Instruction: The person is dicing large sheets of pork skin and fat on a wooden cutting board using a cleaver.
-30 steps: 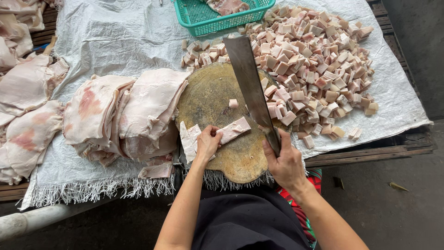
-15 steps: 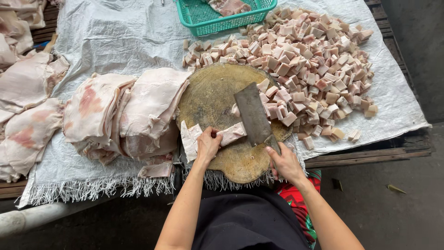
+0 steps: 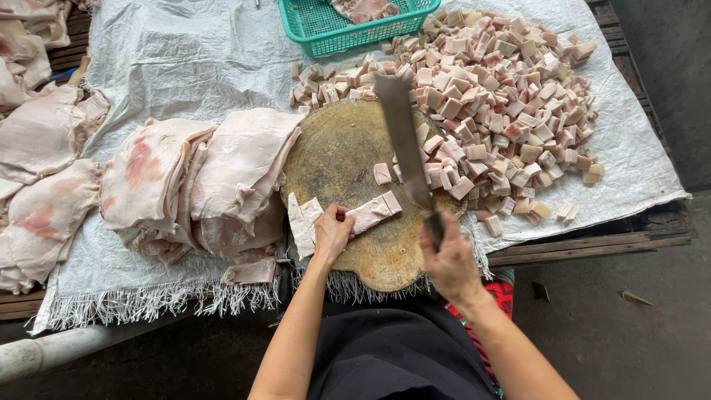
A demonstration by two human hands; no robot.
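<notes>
While the left hand (image 3: pixel 331 233) pins a soft, probably slippery meat strip (image 3: pixel 374 212) flat on the round board (image 3: pixel 348 155), the right hand (image 3: pixel 450 259) is clamped on the handle of a raised, likely heavy cleaver (image 3: pixel 404 137).

This looks like a butcher's stall or a meat-preparation stand, rough and open rather than a home kitchen. The surface (image 3: pixel 652 230) is built of dark wooden slats and covered with a white woven plastic sheet (image 3: pixel 185 52) with a frayed edge. Large slabs of pale fatty meat (image 3: pixel 200 178) lie stacked on it, beside a thick round wooden chopping block (image 3: pixel 341 155) (worn and stained). A big heap of cut meat cubes (image 3: pixel 503 96) spreads across the sheet, and a green plastic basket (image 3: pixel 326 26) holds more. Below is a bare grey concrete floor (image 3: pixel 629 341).
</notes>
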